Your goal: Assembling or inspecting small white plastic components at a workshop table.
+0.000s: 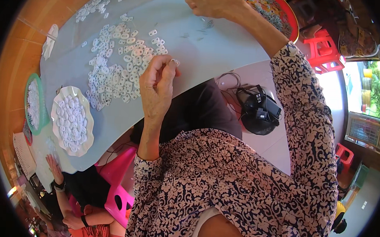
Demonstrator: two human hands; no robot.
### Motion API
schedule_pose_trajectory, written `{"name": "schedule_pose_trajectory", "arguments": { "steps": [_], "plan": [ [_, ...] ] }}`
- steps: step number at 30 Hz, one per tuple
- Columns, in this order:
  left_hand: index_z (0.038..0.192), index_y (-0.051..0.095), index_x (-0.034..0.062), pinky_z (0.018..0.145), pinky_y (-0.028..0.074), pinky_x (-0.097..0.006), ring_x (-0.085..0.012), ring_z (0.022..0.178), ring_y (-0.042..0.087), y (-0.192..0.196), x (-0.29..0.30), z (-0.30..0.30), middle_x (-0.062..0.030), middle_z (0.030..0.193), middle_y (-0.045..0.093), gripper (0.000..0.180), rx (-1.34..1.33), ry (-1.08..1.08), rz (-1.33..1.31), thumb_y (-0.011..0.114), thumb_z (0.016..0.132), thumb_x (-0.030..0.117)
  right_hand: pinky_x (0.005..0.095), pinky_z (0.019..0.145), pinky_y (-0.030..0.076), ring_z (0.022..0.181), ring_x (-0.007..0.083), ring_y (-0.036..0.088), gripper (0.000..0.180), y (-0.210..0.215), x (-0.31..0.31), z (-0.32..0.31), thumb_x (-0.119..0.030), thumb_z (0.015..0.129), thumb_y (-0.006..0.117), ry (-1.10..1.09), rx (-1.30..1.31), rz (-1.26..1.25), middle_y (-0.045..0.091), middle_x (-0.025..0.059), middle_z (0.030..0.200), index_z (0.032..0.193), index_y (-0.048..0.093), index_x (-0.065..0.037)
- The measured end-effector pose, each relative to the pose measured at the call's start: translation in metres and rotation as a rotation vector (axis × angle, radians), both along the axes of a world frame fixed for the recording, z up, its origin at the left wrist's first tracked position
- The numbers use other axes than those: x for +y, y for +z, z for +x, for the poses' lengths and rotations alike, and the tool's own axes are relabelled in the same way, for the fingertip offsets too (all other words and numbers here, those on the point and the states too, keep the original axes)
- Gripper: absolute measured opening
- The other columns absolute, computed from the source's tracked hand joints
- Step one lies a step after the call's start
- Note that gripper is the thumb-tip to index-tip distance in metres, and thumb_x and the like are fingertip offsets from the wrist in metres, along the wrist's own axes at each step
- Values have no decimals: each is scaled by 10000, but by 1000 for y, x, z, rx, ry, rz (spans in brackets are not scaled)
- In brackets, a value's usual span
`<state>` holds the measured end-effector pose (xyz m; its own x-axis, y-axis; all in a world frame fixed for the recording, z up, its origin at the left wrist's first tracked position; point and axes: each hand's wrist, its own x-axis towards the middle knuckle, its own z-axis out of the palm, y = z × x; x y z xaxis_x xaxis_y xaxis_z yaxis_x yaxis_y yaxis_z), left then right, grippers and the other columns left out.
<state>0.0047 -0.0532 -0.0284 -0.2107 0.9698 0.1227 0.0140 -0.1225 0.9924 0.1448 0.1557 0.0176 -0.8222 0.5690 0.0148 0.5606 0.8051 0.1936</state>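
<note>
In the head view, with clock directions taken from its centre, the left hand is near eleven o'clock, its thumb and forefinger pinched together on a small, glossy, whitish piece held over the near edge of the smooth, pale blue-grey desk. The right hand is at twelve o'clock, its fingers curled inward above the desk; whether they grip anything I cannot tell. Thin, dark slivers lie scattered just below it.

At one o'clock, a round, red-rimmed tray bears a tangled mass of small greyish bits. Toward ten o'clock spreads a loose drift of small, white, rounded pieces with holes, hard and plastic-looking. Beyond, also at ten, lies a crumpled white cloth.

At nine o'clock, an oval, cream dish with a wavy rim is heaped with similar white pieces; just beyond it sits a green, openwork plastic basket, also filled with white ones. At eight, a co-worker's hand rests at the desk's edge. A glossy, bright pink plastic stool is near seven o'clock. At three, a rounded black object with cables lies on the pale tiled floor.
</note>
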Motion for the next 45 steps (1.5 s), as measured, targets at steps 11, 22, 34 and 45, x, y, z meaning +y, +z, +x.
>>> {"name": "schedule_pose_trajectory", "arguments": {
  "steps": [11, 22, 34, 45],
  "plan": [
    [870, 580, -5, 640, 374, -195, -49, 685, 481, 6, 9, -2, 4, 729, 554, 153, -314, 66, -44, 547, 892, 143, 223, 577, 475, 621, 64, 566, 174, -19, -107, 6, -133, 814, 654, -267, 998, -1067, 643, 27, 706, 938, 680, -14],
    [850, 567, 14, 557, 362, -198, -44, 624, 460, 10, 10, -3, 14, 704, 532, 140, -73, 60, -37, 547, 889, 147, 212, 669, 498, 714, 61, 572, 132, -34, -127, -5, -65, 875, 614, -198, 1447, -1214, 639, 14, 827, 986, 640, 2],
    [893, 563, 10, 538, 356, -187, -40, 625, 457, 9, 11, -1, 13, 704, 525, 155, -126, 45, -21, 547, 902, 164, 220, 736, 517, 782, 75, 605, 149, -30, -132, -8, -17, 858, 615, -217, 1404, -1136, 651, 29, 864, 1004, 628, 12],
    [874, 569, 20, 489, 304, -172, -15, 558, 379, 9, 8, -5, 26, 666, 512, 165, -83, -16, -38, 542, 910, 179, 199, 585, 459, 639, 53, 535, 111, -26, -126, 0, -98, 873, 626, -190, 1260, -1142, 638, 12, 740, 896, 655, 6]
  ]
}}
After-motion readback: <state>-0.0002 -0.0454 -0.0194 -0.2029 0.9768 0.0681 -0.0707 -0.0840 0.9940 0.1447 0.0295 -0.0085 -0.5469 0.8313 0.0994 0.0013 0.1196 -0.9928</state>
